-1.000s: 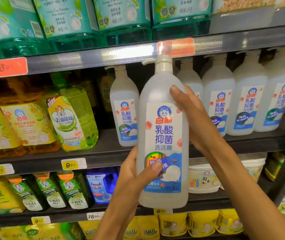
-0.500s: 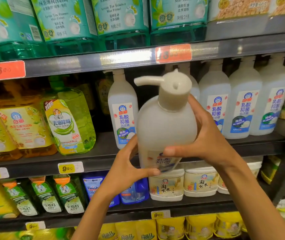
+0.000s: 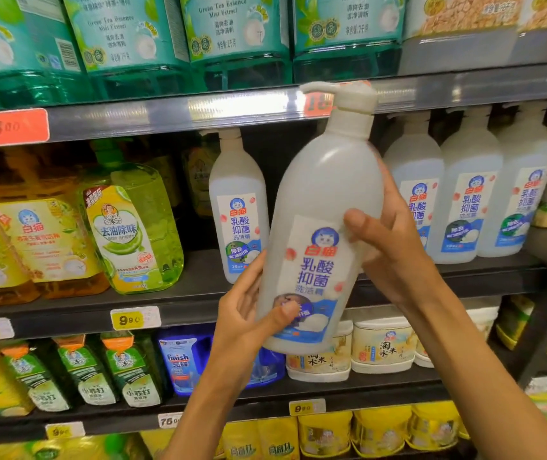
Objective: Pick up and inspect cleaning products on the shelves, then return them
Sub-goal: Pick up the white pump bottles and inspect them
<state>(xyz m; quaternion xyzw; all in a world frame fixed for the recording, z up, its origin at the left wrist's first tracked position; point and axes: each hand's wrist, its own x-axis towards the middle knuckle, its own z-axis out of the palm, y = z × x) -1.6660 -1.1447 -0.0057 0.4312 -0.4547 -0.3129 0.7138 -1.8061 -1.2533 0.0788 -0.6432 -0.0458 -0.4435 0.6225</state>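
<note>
A white pump bottle of dish detergent point(image 3: 323, 200) with a blue and white label is held in the air in front of the middle shelf, leaning slightly right, label toward me. My left hand point(image 3: 249, 313) grips its lower part, thumb across the label's bottom. My right hand point(image 3: 388, 247) wraps round its right side, thumb on the label's top edge. Its pump head reaches up to the upper shelf rail.
More of the same white bottles point(image 3: 468, 194) stand on the middle shelf point(image 3: 199, 293), one point(image 3: 237, 207) left of the held bottle. Yellow-green bottles point(image 3: 132, 227) stand further left, green jugs point(image 3: 239, 34) above, tubs point(image 3: 381, 346) and a blue pouch point(image 3: 182, 356) below.
The bottle was tipped with its pump toward me; it is back up near upright, label facing me. My left thumb has returned to the lower label.
</note>
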